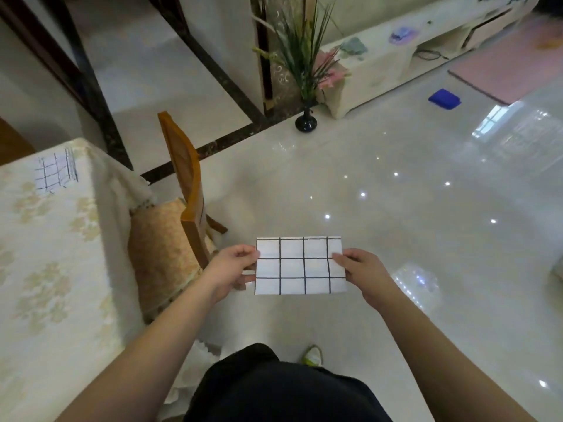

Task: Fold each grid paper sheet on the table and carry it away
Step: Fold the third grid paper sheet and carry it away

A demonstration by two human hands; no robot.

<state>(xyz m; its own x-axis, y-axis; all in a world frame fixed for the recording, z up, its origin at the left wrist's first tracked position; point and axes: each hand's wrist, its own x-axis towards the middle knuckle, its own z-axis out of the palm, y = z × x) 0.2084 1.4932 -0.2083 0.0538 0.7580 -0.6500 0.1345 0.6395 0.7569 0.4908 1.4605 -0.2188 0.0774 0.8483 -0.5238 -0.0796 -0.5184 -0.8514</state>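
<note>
Head view: folded grid sheet (pixel 300 265) held in the air over the floor (pixel 396 208), clear of the table (pixel 45 254).
Pinched at both short edges: left hand (pixel 232 269) on the left edge with thumb on top and fingers curled underneath, right hand (pixel 367 275) on the right edge the same way. Sheet flat and level, facing up, black grid lines showing, three rows by about four columns. Held in front of the body, above dark trousers (pixel 283 388) and a shoe (pixel 312 354). Second grid sheet (pixel 54 172) lying on the table's far corner, on a pale flowered cloth, one edge partly raised. Wooden chair (pixel 185 184) just beside the table, between it and the hands. Dark vase (pixel 305 120) with green stalks on the floor farther off; blue object (pixel 444 99) on the floor near a low cabinet (pixel 380 65).
</note>
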